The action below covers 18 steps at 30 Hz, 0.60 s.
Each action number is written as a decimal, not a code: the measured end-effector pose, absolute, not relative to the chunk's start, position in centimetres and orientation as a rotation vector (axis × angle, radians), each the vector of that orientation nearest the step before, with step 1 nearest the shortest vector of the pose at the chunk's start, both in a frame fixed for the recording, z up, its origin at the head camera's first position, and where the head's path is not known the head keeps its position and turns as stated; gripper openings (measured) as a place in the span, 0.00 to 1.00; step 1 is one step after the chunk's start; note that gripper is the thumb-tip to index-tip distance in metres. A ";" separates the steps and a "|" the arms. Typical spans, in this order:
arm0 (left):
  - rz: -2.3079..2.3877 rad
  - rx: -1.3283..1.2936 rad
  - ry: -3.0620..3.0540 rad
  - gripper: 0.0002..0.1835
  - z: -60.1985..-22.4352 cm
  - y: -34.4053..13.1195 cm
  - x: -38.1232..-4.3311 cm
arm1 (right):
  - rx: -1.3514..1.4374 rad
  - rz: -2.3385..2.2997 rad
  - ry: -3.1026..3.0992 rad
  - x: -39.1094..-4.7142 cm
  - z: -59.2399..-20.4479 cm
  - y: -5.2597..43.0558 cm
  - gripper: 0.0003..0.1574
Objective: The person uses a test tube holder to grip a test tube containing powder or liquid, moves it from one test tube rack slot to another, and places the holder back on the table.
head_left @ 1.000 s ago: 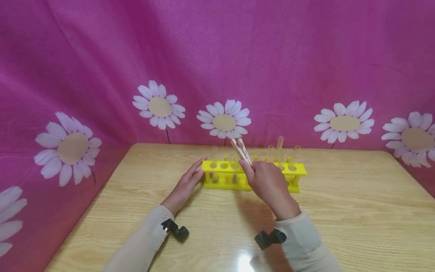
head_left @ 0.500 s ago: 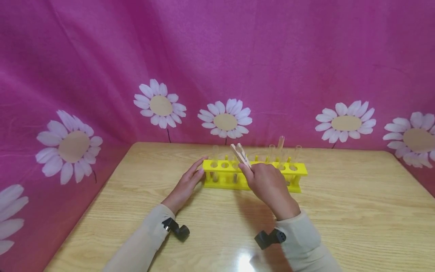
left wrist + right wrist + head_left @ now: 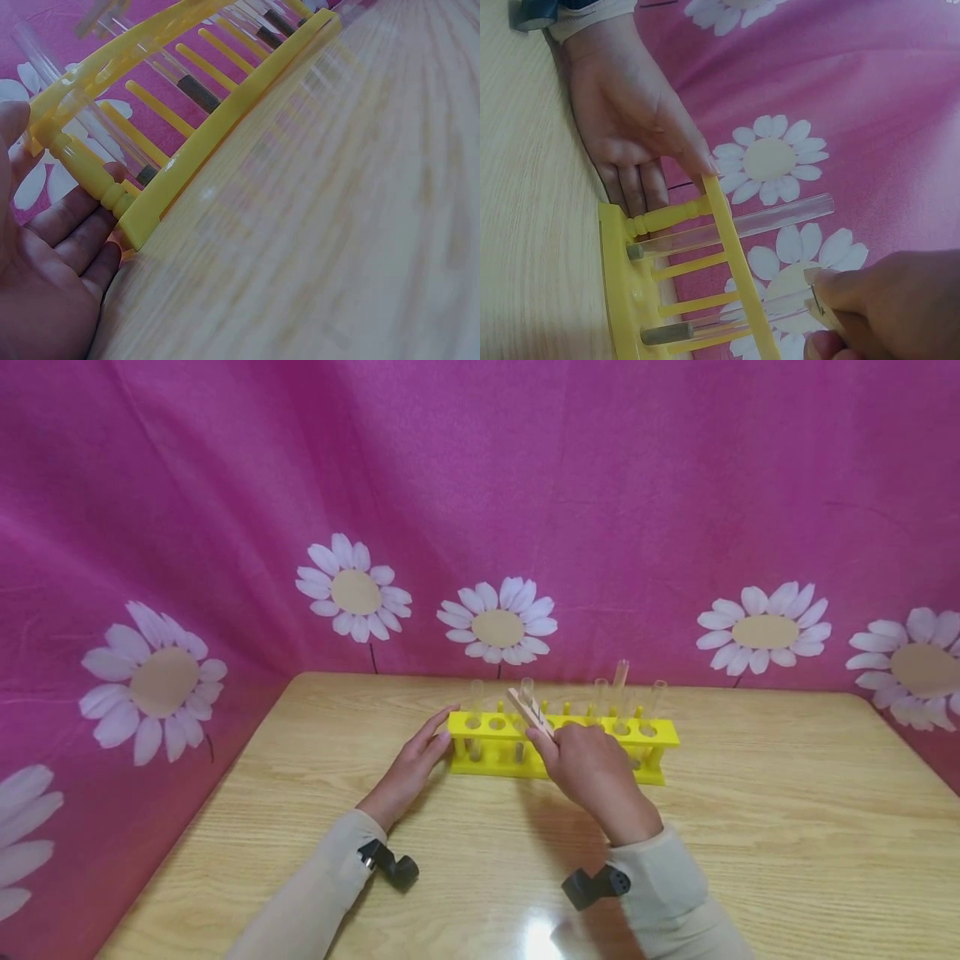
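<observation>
A yellow test tube rack (image 3: 562, 727) stands on the table, with several clear test tubes upright in its holes. My left hand (image 3: 408, 768) holds the rack's left end. In the left wrist view its fingers (image 3: 75, 225) lie against the end post, its thumb by the top bar. My right hand (image 3: 600, 772) grips a wooden clothespin-like test tube holder (image 3: 531, 712) over the rack. The holder's tip is at the upper part of a test tube (image 3: 527, 683) standing in the third hole from the left. Dark material shows at the bottom of that tube (image 3: 667, 333) in the right wrist view.
Another test tube (image 3: 476, 693) stands at the rack's left end, and a taller-standing one (image 3: 621, 677) among those at the right. Behind the wooden table (image 3: 787, 827) hangs a magenta cloth (image 3: 600, 510) with white daisies. Each sleeve carries a black wrist camera (image 3: 596, 887).
The wooden holder's tip has come down along the test tube, and the tube's rim now shows above it. The left hand and the rack have stayed in place.
</observation>
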<state>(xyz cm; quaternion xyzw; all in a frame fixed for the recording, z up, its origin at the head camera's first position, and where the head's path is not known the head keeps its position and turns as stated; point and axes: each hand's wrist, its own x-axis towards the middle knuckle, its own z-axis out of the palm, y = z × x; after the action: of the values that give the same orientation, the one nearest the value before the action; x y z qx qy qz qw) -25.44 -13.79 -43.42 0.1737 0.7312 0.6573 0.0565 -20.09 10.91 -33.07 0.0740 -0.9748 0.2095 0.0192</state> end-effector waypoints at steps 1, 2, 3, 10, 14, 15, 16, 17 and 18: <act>1.990 0.525 2.219 0.27 -43.4 -13.8 -25.4 | 0.227 0.647 -3.030 -20.1 -33.1 10.9 0.34; 1.987 0.524 2.220 0.27 -43.4 -13.8 -25.4 | 0.223 0.645 -3.033 -20.1 -33.1 10.9 0.34; 1.986 0.521 2.222 0.27 -43.3 -13.8 -25.4 | 0.221 0.640 -3.034 -20.1 -33.2 11.0 0.34; 1.976 0.497 2.220 0.26 -43.3 -13.8 -25.4 | 0.226 0.606 -3.039 -20.2 -33.5 11.0 0.34; 1.958 0.487 2.204 0.25 -43.2 -13.8 -25.5 | 0.237 0.599 -3.056 -20.3 -33.6 10.9 0.33; 1.954 0.486 2.199 0.26 -43.1 -13.8 -25.4 | 0.236 0.599 -3.060 -20.3 -33.6 10.9 0.33; 1.951 0.484 2.196 0.26 -43.0 -13.9 -25.4 | 0.235 0.601 -3.064 -20.3 -33.6 10.9 0.33; 1.949 0.485 2.190 0.26 -42.8 -13.9 -25.3 | 0.230 0.604 -3.070 -20.3 -33.6 11.0 0.33; 1.946 0.485 2.187 0.26 -42.6 -13.8 -25.2 | 0.224 0.607 -3.076 -20.3 -33.6 11.0 0.33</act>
<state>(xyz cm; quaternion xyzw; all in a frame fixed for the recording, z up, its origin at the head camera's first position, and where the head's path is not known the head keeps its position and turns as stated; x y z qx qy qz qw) -25.20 -13.85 -42.62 0.1628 0.7341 0.6534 0.0871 -20.33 10.96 -33.64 0.0713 -0.9786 0.1932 -0.0010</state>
